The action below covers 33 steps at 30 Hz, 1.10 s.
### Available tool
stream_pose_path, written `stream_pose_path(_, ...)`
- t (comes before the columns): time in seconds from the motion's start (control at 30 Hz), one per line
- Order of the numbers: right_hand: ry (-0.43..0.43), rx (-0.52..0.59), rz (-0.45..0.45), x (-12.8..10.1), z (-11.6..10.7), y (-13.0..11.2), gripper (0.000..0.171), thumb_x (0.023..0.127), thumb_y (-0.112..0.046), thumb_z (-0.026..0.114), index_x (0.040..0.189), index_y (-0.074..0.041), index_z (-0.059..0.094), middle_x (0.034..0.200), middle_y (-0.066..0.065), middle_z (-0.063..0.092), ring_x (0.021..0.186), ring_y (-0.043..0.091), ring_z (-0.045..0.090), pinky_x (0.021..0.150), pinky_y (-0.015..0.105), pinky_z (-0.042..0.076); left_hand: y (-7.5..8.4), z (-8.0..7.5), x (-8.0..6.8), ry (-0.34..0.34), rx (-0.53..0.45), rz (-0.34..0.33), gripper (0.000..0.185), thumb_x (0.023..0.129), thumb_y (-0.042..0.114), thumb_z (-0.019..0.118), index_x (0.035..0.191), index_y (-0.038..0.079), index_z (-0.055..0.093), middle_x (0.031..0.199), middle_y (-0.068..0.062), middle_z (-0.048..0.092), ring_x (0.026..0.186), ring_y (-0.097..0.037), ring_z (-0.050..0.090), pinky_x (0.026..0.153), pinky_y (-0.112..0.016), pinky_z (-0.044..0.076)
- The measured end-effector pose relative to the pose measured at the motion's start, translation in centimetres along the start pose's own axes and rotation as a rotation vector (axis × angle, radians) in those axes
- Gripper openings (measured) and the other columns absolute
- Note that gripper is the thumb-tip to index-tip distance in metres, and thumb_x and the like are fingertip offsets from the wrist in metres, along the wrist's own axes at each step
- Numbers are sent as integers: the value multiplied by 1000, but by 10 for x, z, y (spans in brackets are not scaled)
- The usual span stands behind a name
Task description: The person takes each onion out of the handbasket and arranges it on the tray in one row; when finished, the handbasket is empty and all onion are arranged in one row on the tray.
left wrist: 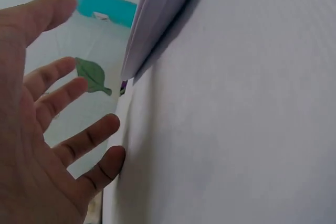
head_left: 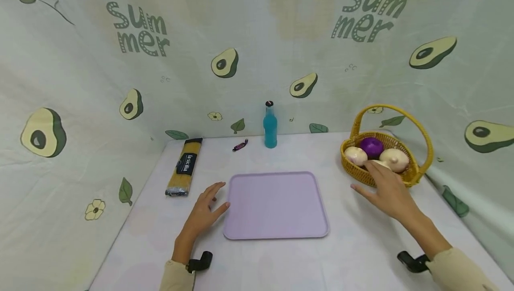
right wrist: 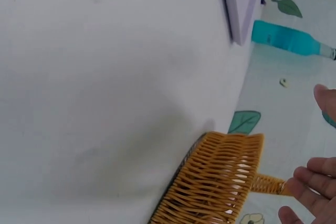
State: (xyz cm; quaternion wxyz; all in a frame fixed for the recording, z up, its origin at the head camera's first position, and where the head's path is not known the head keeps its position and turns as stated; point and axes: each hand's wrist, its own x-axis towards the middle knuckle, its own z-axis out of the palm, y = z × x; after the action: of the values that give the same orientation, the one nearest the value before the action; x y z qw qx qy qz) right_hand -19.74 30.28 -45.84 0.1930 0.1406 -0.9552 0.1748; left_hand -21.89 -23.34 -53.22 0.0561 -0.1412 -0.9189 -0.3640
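A lilac tray (head_left: 275, 205) lies flat in the middle of the white table. My left hand (head_left: 206, 210) rests open on the table beside the tray's left edge, fingers spread, holding nothing; the left wrist view shows its fingers (left wrist: 63, 129) near the tray's rim (left wrist: 152, 19). My right hand (head_left: 385, 188) reaches open over the front rim of a yellow wicker basket (head_left: 409, 176) at the right. The basket holds a purple onion (head_left: 371, 146) and pale round vegetables (head_left: 395, 159). The right wrist view shows the basket's woven wall (right wrist: 215, 182) and my fingertips (right wrist: 310, 182) above it.
A blue bottle (head_left: 270, 126) stands at the back centre against the avocado-print cloth wall. A small wrapped candy (head_left: 240, 146) lies left of it. A pack of spaghetti (head_left: 184, 166) lies at the back left. Cloth walls enclose the table on three sides.
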Motion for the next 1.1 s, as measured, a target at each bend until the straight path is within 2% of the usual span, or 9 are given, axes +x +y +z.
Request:
stream_pose_path(0.13,-13,12,-2,8,-2,5,71,89,-37,76,138,7,50,134,30,53,121,50,47,94,72,33,-2,3,3,-1,-16,-21,63,92,54,67,148,33,48,150,6,46,105,-19,51,90,-47,45)
stream_pose_path(0.27,-36,49,3,15,-4,10,66,91,-31,75,137,9,49,135,31,52,123,52,44,98,72,30,-4,4,3,-15,-34,-73,60,93,51,66,148,35,49,149,6,47,110,-20,51,92,-48,45)
stream_pose_path(0.43,-87,87,27,22,-8,12,69,92,-32,74,140,9,46,138,33,49,126,54,40,102,72,26,-9,6,0,-40,-76,-122,55,95,47,66,147,38,50,148,8,49,118,-20,50,97,-49,44)
stream_pose_path(0.57,-118,104,44,29,-13,13,71,93,-34,72,142,10,44,140,34,46,128,56,38,104,73,22,-13,7,-2,-50,-78,-109,52,96,43,67,145,38,52,147,9,51,120,-19,49,100,-49,43)
stream_pose_path(0.77,-80,90,21,41,-17,14,62,94,-32,71,137,7,49,135,32,51,125,53,42,98,71,31,-18,8,-5,-59,-47,-75,51,96,39,68,144,38,53,145,14,53,128,-19,43,107,-54,37)
stream_pose_path(0.9,-134,81,60,47,-20,18,65,96,-33,69,140,7,45,139,34,46,129,54,38,100,72,30,-18,8,-5,-68,-44,-57,50,96,35,69,144,37,54,144,18,52,128,-18,42,107,-53,36)
stream_pose_path(1.1,-197,65,112,59,-23,26,68,96,-32,67,144,9,42,144,35,41,133,55,33,103,71,27,-18,8,-5,-63,-21,4,48,96,29,69,143,27,58,148,17,49,124,-19,43,105,-52,38)
